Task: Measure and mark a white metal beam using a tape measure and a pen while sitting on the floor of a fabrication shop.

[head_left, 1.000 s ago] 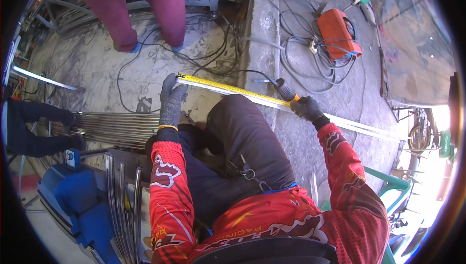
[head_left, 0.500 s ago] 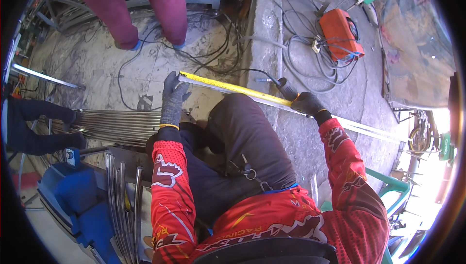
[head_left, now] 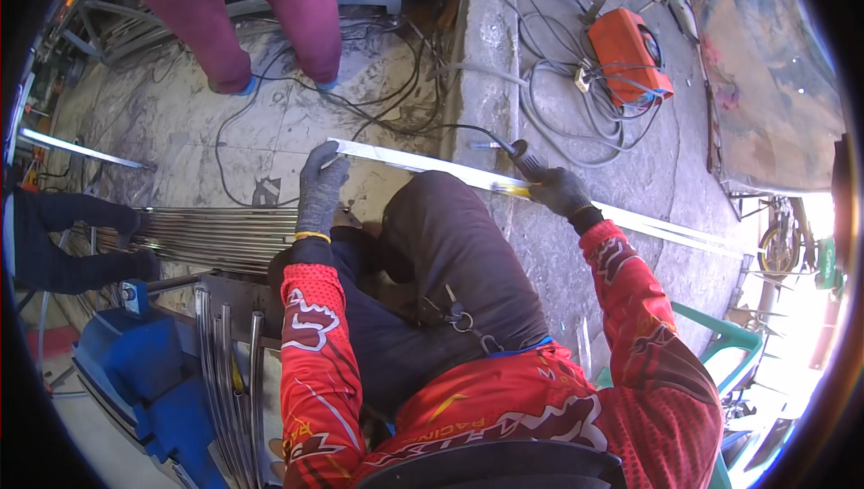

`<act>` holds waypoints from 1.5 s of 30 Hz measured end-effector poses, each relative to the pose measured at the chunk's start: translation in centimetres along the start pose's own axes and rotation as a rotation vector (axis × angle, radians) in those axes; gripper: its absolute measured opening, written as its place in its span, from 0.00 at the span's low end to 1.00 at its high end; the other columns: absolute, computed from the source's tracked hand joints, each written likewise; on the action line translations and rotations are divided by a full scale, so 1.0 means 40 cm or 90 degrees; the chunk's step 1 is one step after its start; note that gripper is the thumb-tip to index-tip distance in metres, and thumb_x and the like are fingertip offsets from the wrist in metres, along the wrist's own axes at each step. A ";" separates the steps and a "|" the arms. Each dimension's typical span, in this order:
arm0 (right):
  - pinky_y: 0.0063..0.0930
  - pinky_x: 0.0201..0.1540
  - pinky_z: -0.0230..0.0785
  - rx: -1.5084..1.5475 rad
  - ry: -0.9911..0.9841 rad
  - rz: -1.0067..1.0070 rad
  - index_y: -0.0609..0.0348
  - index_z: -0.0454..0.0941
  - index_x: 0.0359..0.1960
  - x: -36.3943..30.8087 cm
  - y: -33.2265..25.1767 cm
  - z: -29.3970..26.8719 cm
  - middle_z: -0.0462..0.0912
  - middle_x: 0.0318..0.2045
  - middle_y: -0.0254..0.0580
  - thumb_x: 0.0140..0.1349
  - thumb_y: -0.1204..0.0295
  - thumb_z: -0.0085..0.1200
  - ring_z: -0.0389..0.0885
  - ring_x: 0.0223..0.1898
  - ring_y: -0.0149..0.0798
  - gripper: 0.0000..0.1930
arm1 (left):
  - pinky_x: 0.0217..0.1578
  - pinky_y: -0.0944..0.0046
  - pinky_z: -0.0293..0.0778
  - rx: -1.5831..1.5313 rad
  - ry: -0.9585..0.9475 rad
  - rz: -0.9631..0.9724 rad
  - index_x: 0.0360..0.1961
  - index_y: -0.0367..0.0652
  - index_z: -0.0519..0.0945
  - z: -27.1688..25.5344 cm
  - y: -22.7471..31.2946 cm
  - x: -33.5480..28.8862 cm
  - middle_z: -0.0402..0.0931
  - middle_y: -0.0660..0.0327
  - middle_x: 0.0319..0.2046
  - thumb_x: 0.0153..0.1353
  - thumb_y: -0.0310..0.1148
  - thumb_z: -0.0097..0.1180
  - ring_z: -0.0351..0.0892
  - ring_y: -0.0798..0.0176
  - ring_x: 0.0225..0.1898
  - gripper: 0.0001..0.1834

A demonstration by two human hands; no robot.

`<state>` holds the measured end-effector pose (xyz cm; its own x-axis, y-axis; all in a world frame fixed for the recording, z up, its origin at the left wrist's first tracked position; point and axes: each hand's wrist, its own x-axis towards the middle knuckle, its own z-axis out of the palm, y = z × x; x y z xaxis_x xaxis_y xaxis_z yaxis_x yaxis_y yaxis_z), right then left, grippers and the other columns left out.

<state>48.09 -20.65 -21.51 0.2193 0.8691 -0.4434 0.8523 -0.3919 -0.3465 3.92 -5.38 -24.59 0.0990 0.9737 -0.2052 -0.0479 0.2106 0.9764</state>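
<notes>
A long, flat silvery metal bar [head_left: 423, 162] slants across in front of my knees, from upper left to lower right. My left hand [head_left: 320, 190], in a grey glove, is closed round its far left end. My right hand [head_left: 560, 192], also gloved, is closed at the bar's middle on a tape measure [head_left: 515, 190]. Only a short yellow piece of it shows by my fingers; the rest is hidden in the glove. Just beyond my right hand lies a black tool handle [head_left: 526, 161] with a cable; I cannot make out its kind.
Several metal tubes [head_left: 216, 239] lie on the floor at left, beside a person's dark-clothed legs [head_left: 81, 228]. More tubes [head_left: 236, 390] stand near a blue machine [head_left: 144, 354]. Another person in maroon trousers [head_left: 288, 3] stands ahead. Cables loop around an orange box [head_left: 627, 57].
The yellow tape stretched along the bar has drawn back to my right hand, leaving the bar's face bare. Both hands have stayed almost in place.
</notes>
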 end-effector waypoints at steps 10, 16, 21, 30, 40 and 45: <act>0.36 0.46 0.76 0.257 -0.005 0.112 0.61 0.84 0.49 -0.005 0.006 -0.034 0.88 0.37 0.48 0.54 0.52 0.64 0.86 0.38 0.41 0.27 | 0.48 0.61 0.78 0.453 0.193 0.342 0.53 0.41 0.78 0.079 0.081 -0.052 0.76 0.50 0.48 0.61 0.25 0.58 0.79 0.56 0.47 0.18; 0.36 0.48 0.76 0.379 0.003 -0.132 0.61 0.85 0.45 -0.066 -0.277 -0.054 0.86 0.39 0.49 0.59 0.51 0.61 0.84 0.41 0.40 0.24 | 0.50 0.58 0.77 0.224 -0.057 0.308 0.59 0.41 0.75 0.224 0.112 -0.168 0.79 0.50 0.45 0.61 0.22 0.56 0.81 0.54 0.47 0.23; 0.49 0.49 0.75 0.121 0.178 -0.348 0.57 0.86 0.41 -0.106 -0.462 -0.003 0.82 0.40 0.56 0.55 0.57 0.62 0.81 0.44 0.60 0.18 | 0.50 0.58 0.76 0.242 -0.207 0.291 0.65 0.42 0.71 0.247 0.096 -0.191 0.81 0.54 0.43 0.60 0.22 0.59 0.82 0.57 0.45 0.30; 0.51 0.46 0.75 0.108 0.180 -0.340 0.56 0.85 0.42 -0.105 -0.454 0.008 0.81 0.39 0.55 0.57 0.53 0.61 0.82 0.42 0.59 0.20 | 0.43 0.60 0.76 0.222 -0.245 0.202 0.62 0.43 0.73 0.245 0.076 -0.175 0.77 0.60 0.34 0.57 0.24 0.64 0.77 0.63 0.37 0.30; 0.50 0.47 0.73 -0.024 0.092 -0.271 0.59 0.85 0.37 0.012 -0.291 -0.033 0.84 0.37 0.58 0.60 0.49 0.55 0.83 0.42 0.59 0.23 | 0.46 0.66 0.75 0.208 -0.040 0.406 0.55 0.36 0.75 0.175 0.130 -0.076 0.75 0.61 0.38 0.60 0.17 0.53 0.74 0.68 0.39 0.20; 0.46 0.43 0.74 0.034 0.062 -0.085 0.63 0.86 0.37 0.004 -0.109 -0.093 0.85 0.33 0.62 0.59 0.49 0.56 0.85 0.37 0.58 0.25 | 0.35 0.71 0.73 0.024 0.024 0.154 0.58 0.38 0.73 -0.005 0.146 0.066 0.74 0.64 0.34 0.61 0.18 0.55 0.71 0.73 0.32 0.22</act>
<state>46.18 -17.67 -16.99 0.1528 0.9384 -0.3099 0.8512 -0.2843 -0.4411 3.72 -1.56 -19.46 0.0525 0.9981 0.0326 -0.0287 -0.0311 0.9991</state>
